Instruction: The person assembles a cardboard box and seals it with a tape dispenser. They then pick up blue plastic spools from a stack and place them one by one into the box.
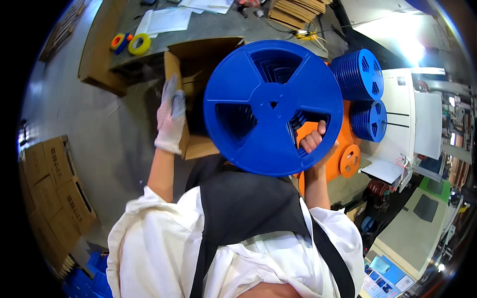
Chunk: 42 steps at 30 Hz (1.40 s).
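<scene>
A stack of large blue plastic reels (273,89) is held up in front of me, above and to the right of an open cardboard box (198,146). Through one of the lower right cut-outs come the curled fingers of my right hand (314,141), bare and gripping the reels near their rim. On the box's left wall is my left hand (170,119), in a white glove, its fingers along the outside and its thumb at the edge. The reels cover much of the box's inside, so what it holds is hidden.
More blue reel stacks (371,74) stand at the right beside orange reels (350,160). Rolls of tape (139,44) and papers (166,21) lie on the grey table beyond the box. Stacked cartons (54,184) stand at far left, a machine (412,223) at right.
</scene>
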Available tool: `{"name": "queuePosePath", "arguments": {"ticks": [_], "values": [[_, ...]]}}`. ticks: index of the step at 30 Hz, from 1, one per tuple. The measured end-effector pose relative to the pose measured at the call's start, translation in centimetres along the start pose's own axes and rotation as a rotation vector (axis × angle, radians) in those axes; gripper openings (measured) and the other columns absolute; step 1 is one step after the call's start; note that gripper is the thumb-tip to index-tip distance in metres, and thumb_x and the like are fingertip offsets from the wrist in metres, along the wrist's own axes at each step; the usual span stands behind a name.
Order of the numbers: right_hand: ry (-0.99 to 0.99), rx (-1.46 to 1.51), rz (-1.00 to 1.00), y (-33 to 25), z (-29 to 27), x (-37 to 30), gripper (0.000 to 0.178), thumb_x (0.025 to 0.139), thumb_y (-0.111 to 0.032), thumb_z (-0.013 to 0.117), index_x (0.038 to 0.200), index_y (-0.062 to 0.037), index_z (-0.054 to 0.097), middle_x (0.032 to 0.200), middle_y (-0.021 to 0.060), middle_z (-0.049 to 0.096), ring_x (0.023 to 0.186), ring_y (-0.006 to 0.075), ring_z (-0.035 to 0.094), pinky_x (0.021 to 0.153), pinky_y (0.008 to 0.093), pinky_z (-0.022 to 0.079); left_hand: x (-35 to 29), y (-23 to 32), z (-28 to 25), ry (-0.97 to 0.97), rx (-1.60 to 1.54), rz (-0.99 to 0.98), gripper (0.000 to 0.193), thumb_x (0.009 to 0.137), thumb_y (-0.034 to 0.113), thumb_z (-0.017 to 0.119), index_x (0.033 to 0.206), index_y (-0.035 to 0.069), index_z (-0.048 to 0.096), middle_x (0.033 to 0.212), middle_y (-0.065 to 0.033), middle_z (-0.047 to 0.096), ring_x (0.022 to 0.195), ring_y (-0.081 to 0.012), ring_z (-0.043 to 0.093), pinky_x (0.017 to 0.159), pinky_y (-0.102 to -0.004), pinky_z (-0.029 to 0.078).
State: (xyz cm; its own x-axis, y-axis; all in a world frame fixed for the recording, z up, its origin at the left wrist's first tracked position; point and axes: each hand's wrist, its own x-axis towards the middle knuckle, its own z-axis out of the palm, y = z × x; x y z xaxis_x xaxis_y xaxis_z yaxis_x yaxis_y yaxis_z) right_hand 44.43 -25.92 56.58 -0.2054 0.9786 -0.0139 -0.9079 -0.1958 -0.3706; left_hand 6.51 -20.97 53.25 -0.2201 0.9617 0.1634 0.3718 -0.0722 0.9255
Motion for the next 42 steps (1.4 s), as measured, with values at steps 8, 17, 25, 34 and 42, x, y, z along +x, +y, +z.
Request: {"name": "queuePosePath", "arguments": {"ticks": [8,17,25,34,42], "values": [[0.060,-0.044,0.050,6.6,3.7,-3.0,0.041,0.079,-0.039,0.067,0.095,-0.0080,0.045,0.059,0.0010,0.043,0.049,0.0123,0.041,0.046,0.0272,0.037,-4.3,14.4,7.2,-0.598,0.262,0.704,0.072,0.081,0.046,0.057,0.138,0.005,0.040,0.141,-0.0197,0.042,0.133,-0.0341,0.037,0.113,-0.0437,0.023],[-0.090,-0.015,0.132,4.2,3.9,-3.0,0.036,0.083,-0.037,0.066,0.092,-0.0097,0.044,0.059,-0.0015,0.039,0.051,0.0121,0.040,0.052,0.0297,0.037,-2.0,1.8,7.8,-0.362,0.626,0.377,0.057,0.087,0.034,0.050,0.136,0.006,0.043,0.141,-0.0191,0.042,0.132,-0.0337,0.037,0.113,-0.0471,0.022],[0.110,-0.099,0.025,2.8,3.5,-2.6,0.041,0.081,-0.043,0.066,0.090,-0.0126,0.040,0.061,-0.0037,0.034,0.053,0.0104,0.036,0.054,0.0282,0.033,-1.9,-1.9,5.6,-0.504,0.685,0.085,0.056,0.092,0.036,0.044,0.138,0.003,0.040,0.142,-0.0207,0.039,0.133,-0.0364,0.035,0.112,-0.0421,0.026],[0.088,0.055,0.048,0.8,4.2,-0.4,0.038,0.087,-0.041,0.059,0.098,-0.0082,0.043,0.070,-0.0001,0.036,0.065,0.0125,0.036,0.062,0.0301,0.034,-4.0,2.1,1.9,-0.811,0.446,0.792,0.043,0.080,0.017,0.061,0.122,0.007,0.056,0.118,-0.0171,0.058,0.119,-0.0378,0.050,0.105,-0.0511,0.036],[0.351,-0.160,0.108,-0.1,4.3,1.4,0.042,0.090,-0.034,0.057,0.113,0.0021,0.054,0.102,0.0164,0.062,0.096,0.0290,0.061,0.091,0.0439,0.048,-5.2,1.6,-0.7,-0.931,0.297,0.594,0.046,0.079,0.009,0.062,0.124,0.004,0.052,0.120,-0.0177,0.058,0.108,-0.0341,0.059,0.084,-0.0386,0.052]]}}
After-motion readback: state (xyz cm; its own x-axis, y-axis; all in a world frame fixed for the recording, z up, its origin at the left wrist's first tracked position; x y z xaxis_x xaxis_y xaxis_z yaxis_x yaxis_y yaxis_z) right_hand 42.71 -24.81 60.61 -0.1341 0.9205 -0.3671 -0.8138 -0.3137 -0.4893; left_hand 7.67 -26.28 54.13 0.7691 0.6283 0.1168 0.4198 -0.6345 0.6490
